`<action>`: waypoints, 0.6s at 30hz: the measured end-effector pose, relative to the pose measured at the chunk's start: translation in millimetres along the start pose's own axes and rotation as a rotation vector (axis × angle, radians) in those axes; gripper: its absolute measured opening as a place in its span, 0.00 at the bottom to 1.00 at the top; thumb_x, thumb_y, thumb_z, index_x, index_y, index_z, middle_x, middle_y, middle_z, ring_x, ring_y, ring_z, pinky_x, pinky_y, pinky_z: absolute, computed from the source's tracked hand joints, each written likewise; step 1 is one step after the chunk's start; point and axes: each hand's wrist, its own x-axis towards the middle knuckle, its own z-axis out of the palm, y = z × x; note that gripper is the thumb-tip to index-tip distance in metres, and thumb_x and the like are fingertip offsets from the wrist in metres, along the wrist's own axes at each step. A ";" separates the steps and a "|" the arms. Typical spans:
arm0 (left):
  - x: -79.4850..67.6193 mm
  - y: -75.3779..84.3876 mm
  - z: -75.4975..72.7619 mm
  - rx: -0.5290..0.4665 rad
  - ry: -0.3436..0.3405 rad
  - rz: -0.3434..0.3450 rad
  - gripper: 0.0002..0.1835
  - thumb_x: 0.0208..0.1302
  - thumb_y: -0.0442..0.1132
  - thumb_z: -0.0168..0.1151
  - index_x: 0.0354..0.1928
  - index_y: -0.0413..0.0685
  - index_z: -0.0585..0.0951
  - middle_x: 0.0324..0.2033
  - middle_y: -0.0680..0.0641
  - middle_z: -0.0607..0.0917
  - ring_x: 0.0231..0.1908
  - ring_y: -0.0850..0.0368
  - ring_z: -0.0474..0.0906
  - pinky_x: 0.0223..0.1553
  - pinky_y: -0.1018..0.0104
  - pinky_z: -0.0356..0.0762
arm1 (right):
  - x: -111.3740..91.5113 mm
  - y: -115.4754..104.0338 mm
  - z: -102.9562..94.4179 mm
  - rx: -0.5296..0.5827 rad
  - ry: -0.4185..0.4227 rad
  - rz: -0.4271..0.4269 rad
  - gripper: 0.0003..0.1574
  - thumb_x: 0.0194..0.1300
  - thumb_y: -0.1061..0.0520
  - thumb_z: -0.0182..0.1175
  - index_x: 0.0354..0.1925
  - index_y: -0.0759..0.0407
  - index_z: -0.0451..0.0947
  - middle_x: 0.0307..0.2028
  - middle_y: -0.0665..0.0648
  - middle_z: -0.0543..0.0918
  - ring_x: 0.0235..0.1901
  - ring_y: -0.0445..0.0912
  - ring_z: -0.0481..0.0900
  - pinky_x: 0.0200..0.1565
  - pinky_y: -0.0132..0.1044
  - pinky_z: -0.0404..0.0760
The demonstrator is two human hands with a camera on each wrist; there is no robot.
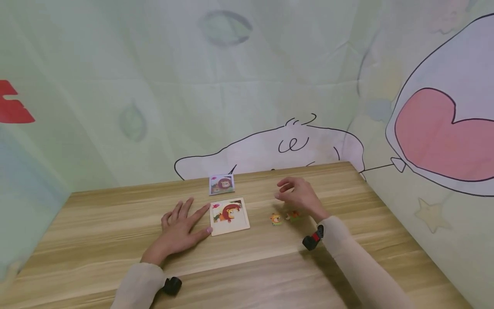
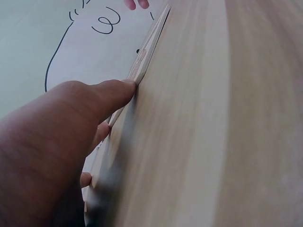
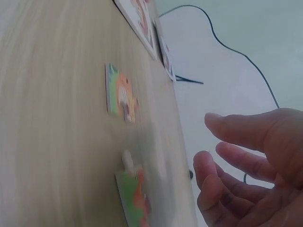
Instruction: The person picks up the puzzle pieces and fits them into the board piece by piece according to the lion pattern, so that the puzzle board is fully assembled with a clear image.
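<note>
A square wooden puzzle board [image 1: 240,223] lies on the table, partly filled with pieces that show a lion's head. My left hand [image 1: 178,231] rests flat at its left side, thumb and index fingertip touching the edge; the left wrist view shows the thumb pressed on that edge. My right hand [image 1: 301,196] hovers over the table right of the board, fingers loosely bent, with nothing between thumb and fingers. Below it lie two loose puzzle pieces: an orange and green one [image 3: 124,97] with part of an animal's face, and a green and red one [image 3: 133,196].
A square picture card [image 1: 221,185] with the lion scene lies behind the board near the table's back edge. The wood-grain table [image 1: 96,223] meets a printed cloth wall [image 1: 154,107] at the back and right.
</note>
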 end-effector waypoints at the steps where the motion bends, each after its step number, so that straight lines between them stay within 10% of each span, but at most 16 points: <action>1: 0.0 0.2 0.0 -0.002 0.000 0.000 0.42 0.72 0.66 0.61 0.83 0.62 0.66 0.86 0.31 0.48 0.83 0.21 0.36 0.72 0.19 0.34 | 0.0 2.1 -2.4 0.001 -0.001 -0.001 0.25 0.71 0.49 0.72 0.61 0.56 0.84 0.54 0.60 0.91 0.40 0.47 0.90 0.48 0.43 0.85; 18: 0.7 -0.6 0.1 0.012 0.003 -0.005 0.42 0.72 0.66 0.61 0.83 0.62 0.66 0.86 0.31 0.49 0.83 0.21 0.37 0.72 0.20 0.34 | -0.1 39.4 -29.2 -0.012 0.034 -0.002 0.23 0.72 0.54 0.71 0.61 0.63 0.84 0.55 0.67 0.89 0.47 0.54 0.89 0.39 0.35 0.84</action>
